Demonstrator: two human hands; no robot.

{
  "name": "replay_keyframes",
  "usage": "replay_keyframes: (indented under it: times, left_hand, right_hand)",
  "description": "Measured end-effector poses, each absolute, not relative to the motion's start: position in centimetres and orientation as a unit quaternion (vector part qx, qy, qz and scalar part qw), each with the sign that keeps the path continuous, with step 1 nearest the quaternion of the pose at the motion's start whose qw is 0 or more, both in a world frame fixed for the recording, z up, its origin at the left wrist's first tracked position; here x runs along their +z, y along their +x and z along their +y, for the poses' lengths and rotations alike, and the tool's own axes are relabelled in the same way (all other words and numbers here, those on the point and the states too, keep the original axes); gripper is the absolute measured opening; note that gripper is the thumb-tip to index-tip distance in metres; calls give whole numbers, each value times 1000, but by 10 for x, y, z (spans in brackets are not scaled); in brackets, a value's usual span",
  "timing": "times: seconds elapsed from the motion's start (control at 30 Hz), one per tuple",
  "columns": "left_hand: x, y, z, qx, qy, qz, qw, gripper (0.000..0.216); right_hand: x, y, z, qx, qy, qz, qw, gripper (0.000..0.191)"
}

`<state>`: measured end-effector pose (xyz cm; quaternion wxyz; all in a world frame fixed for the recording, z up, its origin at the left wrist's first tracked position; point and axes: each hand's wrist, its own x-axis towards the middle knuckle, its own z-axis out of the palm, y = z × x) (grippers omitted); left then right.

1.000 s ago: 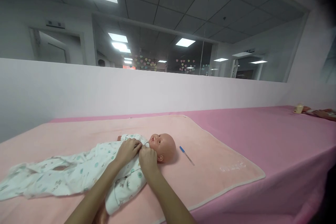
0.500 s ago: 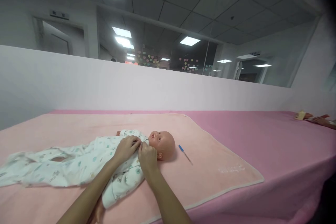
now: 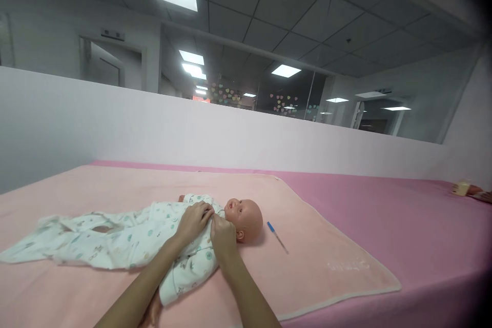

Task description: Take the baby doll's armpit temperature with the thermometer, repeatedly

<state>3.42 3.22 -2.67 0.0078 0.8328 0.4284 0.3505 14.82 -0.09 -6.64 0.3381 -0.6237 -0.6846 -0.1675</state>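
Note:
A baby doll [image 3: 250,220] lies on its back, its head toward the right. It wears a white printed romper [image 3: 142,236] whose legs stretch out to the left, with a gap showing in the leg part. At the doll's upper chest, just below the neck, my left hand [image 3: 195,221] pinches the romper's front. My right hand [image 3: 223,238] is closed on the same cloth, close beside the left fingertips. What exactly lies between the fingers is too small to make out. One doll hand shows below the near sleeve [image 3: 188,274].
A blue-capped pen [image 3: 277,237] lies right of the doll's head on the peach blanket [image 3: 326,246]. Beneath is a pink table cover [image 3: 384,225]. A low white wall [image 3: 230,136] with glass above runs behind. Far right, a pale yellow object [image 3: 460,188] sits near a partly visible reddish-brown shape.
The camera view has turned slightly left, so everything sits further right and a little lower. Both hands stay at the romper's chest, with the fingertips still close together.

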Motion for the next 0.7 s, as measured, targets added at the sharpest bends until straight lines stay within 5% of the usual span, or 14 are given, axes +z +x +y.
replay_keyframes:
  times: [0.47,0.7]
  left_hand:
    - [-14,29,15,370,851,362,92,33]
    - [-14,4,5,386,829,406,17,28]
  right_hand:
    - [-64,152,-8,-100,-614,-651,436,27]
    - [-68,147,-13,-145,-598,-651,444,25]
